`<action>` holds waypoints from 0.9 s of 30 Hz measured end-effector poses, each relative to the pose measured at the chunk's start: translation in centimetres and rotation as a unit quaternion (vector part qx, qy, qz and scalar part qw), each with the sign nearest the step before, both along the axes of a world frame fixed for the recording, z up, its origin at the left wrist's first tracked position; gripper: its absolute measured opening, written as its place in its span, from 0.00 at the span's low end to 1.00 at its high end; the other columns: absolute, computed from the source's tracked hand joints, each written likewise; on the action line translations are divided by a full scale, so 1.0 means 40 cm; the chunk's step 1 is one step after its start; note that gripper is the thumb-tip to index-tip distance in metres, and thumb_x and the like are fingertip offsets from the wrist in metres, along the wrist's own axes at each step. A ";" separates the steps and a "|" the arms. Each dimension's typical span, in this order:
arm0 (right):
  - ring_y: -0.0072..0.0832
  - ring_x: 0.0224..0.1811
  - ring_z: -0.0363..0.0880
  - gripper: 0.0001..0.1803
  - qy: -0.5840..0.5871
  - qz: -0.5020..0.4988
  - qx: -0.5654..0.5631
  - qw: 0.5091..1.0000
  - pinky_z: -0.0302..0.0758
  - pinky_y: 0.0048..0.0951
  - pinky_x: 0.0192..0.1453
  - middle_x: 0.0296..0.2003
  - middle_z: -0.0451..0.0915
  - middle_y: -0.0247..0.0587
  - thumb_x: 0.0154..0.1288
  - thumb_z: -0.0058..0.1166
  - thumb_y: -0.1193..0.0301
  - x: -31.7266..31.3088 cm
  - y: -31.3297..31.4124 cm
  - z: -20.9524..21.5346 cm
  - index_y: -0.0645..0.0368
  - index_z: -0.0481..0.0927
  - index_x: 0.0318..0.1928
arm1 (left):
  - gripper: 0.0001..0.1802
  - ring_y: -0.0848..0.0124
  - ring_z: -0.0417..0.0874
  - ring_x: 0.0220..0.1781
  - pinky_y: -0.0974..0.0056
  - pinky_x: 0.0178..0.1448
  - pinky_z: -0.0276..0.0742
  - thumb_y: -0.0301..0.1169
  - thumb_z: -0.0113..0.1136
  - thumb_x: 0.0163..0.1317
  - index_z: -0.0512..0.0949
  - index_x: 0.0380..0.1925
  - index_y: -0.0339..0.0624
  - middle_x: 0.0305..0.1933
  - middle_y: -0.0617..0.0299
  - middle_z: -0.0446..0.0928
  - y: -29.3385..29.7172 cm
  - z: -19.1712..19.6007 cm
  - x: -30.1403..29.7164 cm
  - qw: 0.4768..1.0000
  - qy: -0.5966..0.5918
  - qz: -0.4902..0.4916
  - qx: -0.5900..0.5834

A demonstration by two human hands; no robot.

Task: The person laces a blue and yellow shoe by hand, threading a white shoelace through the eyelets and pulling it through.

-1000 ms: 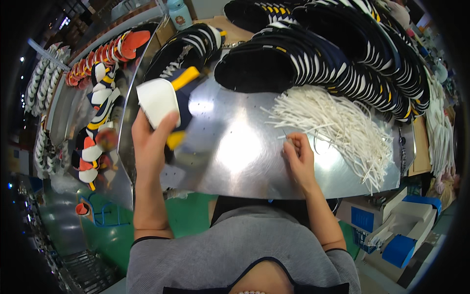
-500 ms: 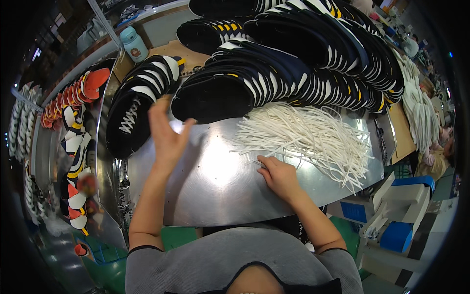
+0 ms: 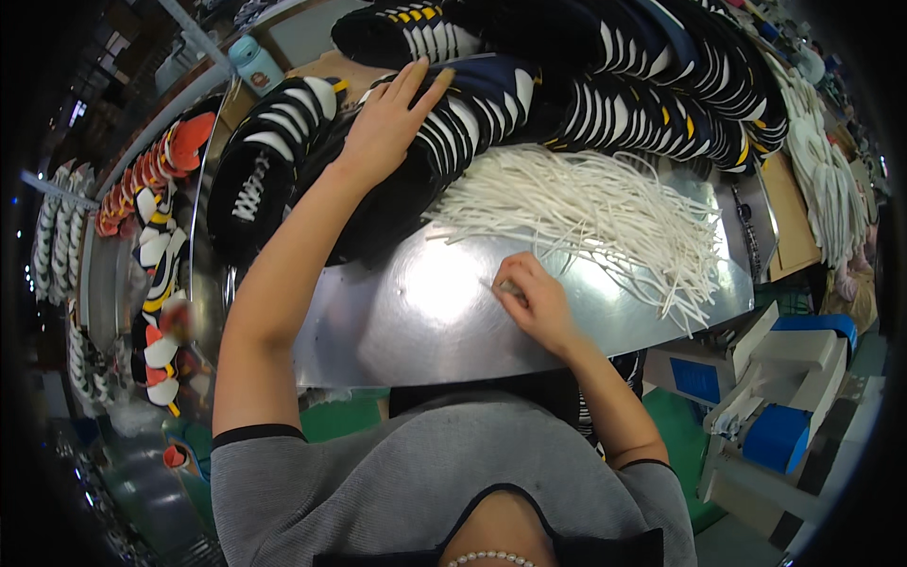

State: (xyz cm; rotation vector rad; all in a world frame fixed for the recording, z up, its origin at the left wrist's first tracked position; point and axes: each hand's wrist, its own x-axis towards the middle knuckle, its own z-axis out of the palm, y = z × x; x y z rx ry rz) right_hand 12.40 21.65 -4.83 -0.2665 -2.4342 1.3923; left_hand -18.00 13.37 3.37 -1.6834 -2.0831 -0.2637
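My left hand reaches over a stack of black shoe uppers with white stripes, its fingers stretched out along the top of the stack. It hides part of the uppers beneath. My right hand hovers over the metal tabletop, fingers curled into a pinch. Something small and thin shows at its fingertips, too small to name. Just beyond that hand lies a loose heap of white shoelaces. On the left, a smaller row of uppers has a laced one at its front.
Further stacked uppers fill the back of the table. A light blue bottle stands at the back left. Red and white shoe parts line the left side. A white and blue machine is at the right, with hanging white laces behind.
My left hand has moved away from beside the laced upper, rightward and farther out onto the middle stack. My right hand stays near the laces, its fingers now more curled. The view has shifted slightly.
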 end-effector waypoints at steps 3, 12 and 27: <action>0.39 0.34 0.83 0.08 -0.040 -0.036 0.016 0.998 0.79 0.32 0.39 0.35 0.80 0.42 0.66 0.57 0.77 -0.002 -0.034 0.025 0.58 0.78 0.45 | 0.49 0.47 0.56 0.79 0.46 0.80 0.51 0.17 0.62 0.47 0.60 0.74 0.48 0.78 0.41 0.54 -0.096 -0.041 0.066 0.998 0.033 0.051 0.033; 0.24 0.40 0.87 0.12 0.052 0.251 -0.233 0.938 0.83 0.20 0.40 0.41 0.83 0.40 0.70 0.55 0.78 0.035 -0.236 0.171 0.60 0.81 0.52 | 0.29 0.50 0.78 0.56 0.55 0.60 0.73 0.38 0.69 0.62 0.72 0.61 0.43 0.56 0.47 0.75 -0.483 -0.216 0.238 0.898 -0.103 0.352 0.243; 0.08 0.21 0.63 0.02 0.180 -0.267 -0.102 0.941 0.55 0.11 0.23 0.30 0.78 0.31 0.70 0.55 0.77 0.370 -0.032 0.327 0.59 0.76 0.42 | 0.42 0.53 0.62 0.70 0.49 0.67 0.60 0.36 0.76 0.48 0.69 0.64 0.42 0.67 0.53 0.67 -0.279 -0.152 0.693 0.934 -0.347 0.081 0.032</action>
